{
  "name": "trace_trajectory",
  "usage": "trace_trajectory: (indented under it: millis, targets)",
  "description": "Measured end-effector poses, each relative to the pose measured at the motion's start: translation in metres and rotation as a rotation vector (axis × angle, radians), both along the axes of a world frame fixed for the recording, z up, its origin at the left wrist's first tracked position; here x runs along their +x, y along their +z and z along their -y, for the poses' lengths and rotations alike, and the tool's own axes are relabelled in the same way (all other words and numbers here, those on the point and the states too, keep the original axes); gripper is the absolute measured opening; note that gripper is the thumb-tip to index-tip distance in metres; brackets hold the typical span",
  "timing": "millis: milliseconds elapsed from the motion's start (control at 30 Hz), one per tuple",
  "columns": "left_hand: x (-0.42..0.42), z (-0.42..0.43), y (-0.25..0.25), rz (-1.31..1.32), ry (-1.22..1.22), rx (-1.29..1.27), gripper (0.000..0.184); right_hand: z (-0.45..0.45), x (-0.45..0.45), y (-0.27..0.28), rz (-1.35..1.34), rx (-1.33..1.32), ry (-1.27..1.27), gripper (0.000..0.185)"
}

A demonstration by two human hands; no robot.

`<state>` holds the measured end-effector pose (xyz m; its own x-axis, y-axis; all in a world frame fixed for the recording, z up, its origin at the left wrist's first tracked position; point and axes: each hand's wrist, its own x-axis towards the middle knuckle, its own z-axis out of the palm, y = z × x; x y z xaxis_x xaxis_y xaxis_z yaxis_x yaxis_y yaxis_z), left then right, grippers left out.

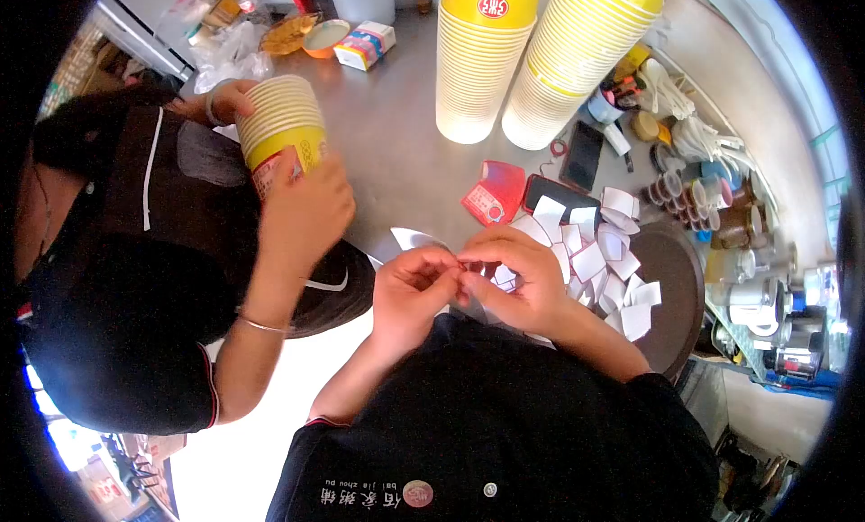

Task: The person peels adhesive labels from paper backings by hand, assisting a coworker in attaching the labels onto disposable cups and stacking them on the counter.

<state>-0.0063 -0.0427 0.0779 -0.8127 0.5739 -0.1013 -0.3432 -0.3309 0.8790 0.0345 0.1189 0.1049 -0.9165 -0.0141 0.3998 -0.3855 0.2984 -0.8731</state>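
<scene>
At ten o'clock, a co-worker's hands (pixel 309 202) grip cups (pixel 284 130), so we should keep our elbows in. Our left hand (pixel 410 292) is nearly closed, thumb and finger pinched; a slip (pixel 420 239) pokes out beyond it, held or not we cannot tell. Our right hand (pixel 523 274), curled, meets it tip to tip over something too small to name. We would do well to pinch lightly, sparing thin paper creases, and keep our right wrist off the slips (pixel 590 261) heaped at three o'clock on the tabletop (pixel 383 130).
</scene>
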Motion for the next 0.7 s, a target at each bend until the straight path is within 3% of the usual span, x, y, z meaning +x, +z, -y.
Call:
trace_trajectory:
  millis: [200, 333, 400, 467, 600, 700]
  targets:
    - [0.002, -0.001, 0.008, -0.049, 0.037, -0.065, 0.005, -0.005, -0.003, -0.003, 0.021, -0.022, 0.053, 0.016]
    - [0.002, 0.002, 0.007, -0.213, 0.054, -0.255, 0.004, -0.007, -0.004, 0.004, 0.077, 0.008, 0.036, 0.012]
    - [0.001, 0.005, 0.002, -0.243, 0.058, -0.289, 0.003, -0.018, -0.007, 0.001, 0.221, 0.015, -0.108, 0.010]
    - [-0.003, 0.011, -0.007, -0.077, 0.047, -0.283, 0.004, -0.040, -0.012, 0.001, 0.220, 0.016, -0.250, 0.009]
    - [-0.011, 0.007, -0.070, -0.017, -0.116, -0.523, 0.013, -0.051, -0.016, 0.018, 0.118, -0.056, -0.583, 0.010]
    - [0.001, -0.024, -0.139, -0.043, -0.397, -0.543, 0.022, -0.046, -0.017, 0.010, -0.015, -0.092, -0.382, 0.013]
